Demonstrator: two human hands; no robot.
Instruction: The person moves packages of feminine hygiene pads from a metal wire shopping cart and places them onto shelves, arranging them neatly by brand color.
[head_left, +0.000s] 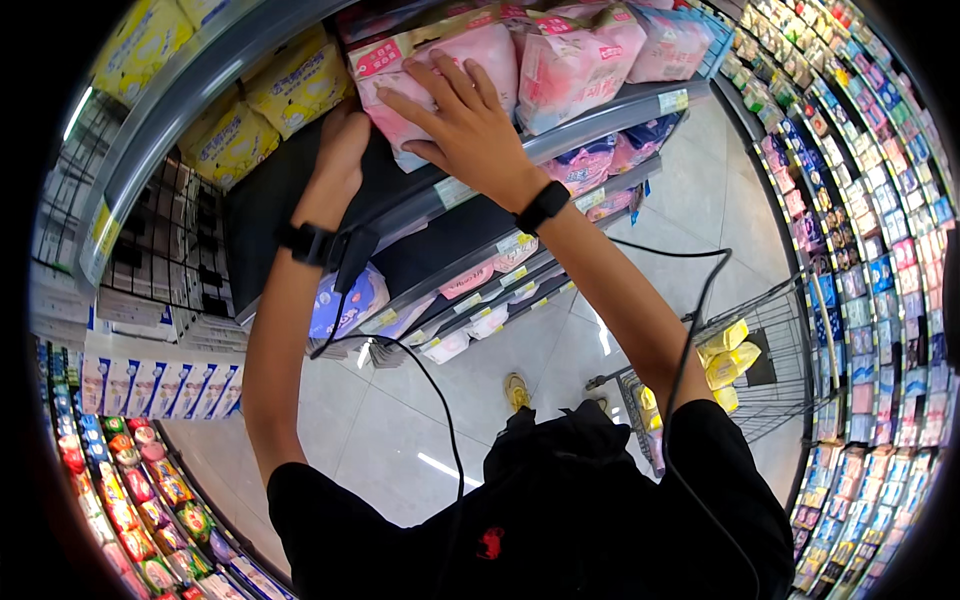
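Note:
My right hand (469, 124) lies with spread fingers across the front of a pink soft plastic pack (388, 124) on the upper shelf (420, 187). Against the left side of that pack, my left hand (341, 154) reaches in from the front; its fingertips are hidden, so its grip cannot be made out. Yellow soft packs (296, 82) stand to the left of my left hand. To the right of my right hand is another pink pack (574, 71), with a paler one (667, 49) beyond it. Black bands circle both wrists.
Lower shelves hold pink and purple packs (349, 300). A wire shopping cart (780, 360) with several yellow packs (731, 364) stands at my right. Black cables (442, 390) hang by my arms. Wire racks (165, 232) are at left, stocked shelves (862, 225) at right.

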